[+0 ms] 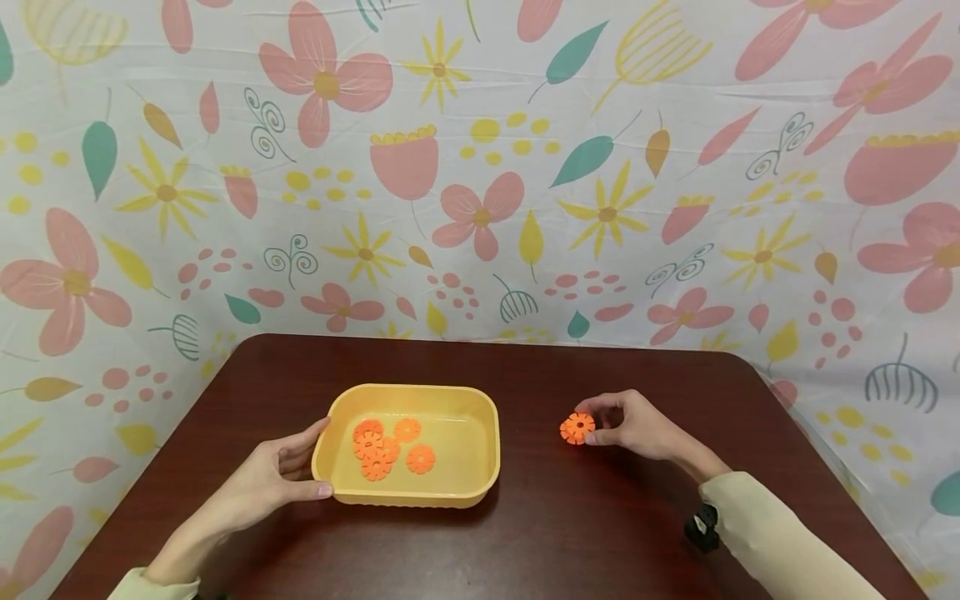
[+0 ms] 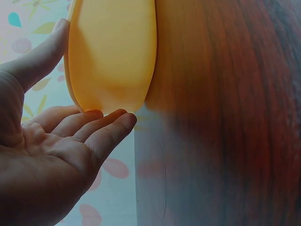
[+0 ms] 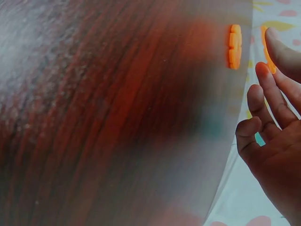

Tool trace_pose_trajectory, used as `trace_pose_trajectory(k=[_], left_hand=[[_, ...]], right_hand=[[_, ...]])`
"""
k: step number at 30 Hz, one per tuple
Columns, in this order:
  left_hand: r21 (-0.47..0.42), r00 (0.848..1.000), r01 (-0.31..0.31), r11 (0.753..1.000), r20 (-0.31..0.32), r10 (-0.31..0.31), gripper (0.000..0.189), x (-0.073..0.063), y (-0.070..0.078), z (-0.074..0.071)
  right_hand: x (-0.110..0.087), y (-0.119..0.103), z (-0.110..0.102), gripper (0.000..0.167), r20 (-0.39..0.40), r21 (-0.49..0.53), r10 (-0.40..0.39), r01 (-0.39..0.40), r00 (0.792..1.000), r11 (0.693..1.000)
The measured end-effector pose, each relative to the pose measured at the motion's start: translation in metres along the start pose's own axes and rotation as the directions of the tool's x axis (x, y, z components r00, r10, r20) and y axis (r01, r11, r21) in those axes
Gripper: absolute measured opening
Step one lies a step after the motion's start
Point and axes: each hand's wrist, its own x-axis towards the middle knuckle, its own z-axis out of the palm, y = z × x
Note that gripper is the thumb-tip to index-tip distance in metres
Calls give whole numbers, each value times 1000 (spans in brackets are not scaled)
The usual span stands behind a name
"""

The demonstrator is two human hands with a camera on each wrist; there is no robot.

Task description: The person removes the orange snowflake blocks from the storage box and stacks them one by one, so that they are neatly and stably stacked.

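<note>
One flower-printed cloth (image 1: 540, 200) hangs behind the dark wood-grained table (image 1: 555, 533), where I see a yellow tray (image 1: 457, 433) gripped at its left end by the person's left hand (image 1: 255, 483); well apart, the right hand (image 1: 636, 427) pinches a notched orange disc (image 1: 581, 427) beside a second disc (image 3: 234, 47), and smaller-looking loose discs (image 1: 421, 458) lie inside the tray

Notched orange discs (image 1: 421, 459), several overlapping in a yellow tray (image 1: 465, 446), two outside it.
</note>
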Motion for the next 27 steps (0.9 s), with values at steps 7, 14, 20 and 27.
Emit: trace_pose_trajectory(k=[7,14,20,27], left_hand=[[-2,1000,-9,1000,0,9,92,0,0,0],[-4,1000,8,1000,3,-8,92,-1,0,0],[6,1000,4,1000,2,-4,92,-1,1,1],[12,1000,3,1000,-2,-3,91,-1,2,1]], right_hand=[[2,6,3,41,2,-30,-3,3,1000,1000],[5,10,6,39,-8,-54,-47,46,999,997],[5,10,7,38,-11,-56,-46,45,999,997],[7,11,8,37,-7,-59,-34,34,999,998]])
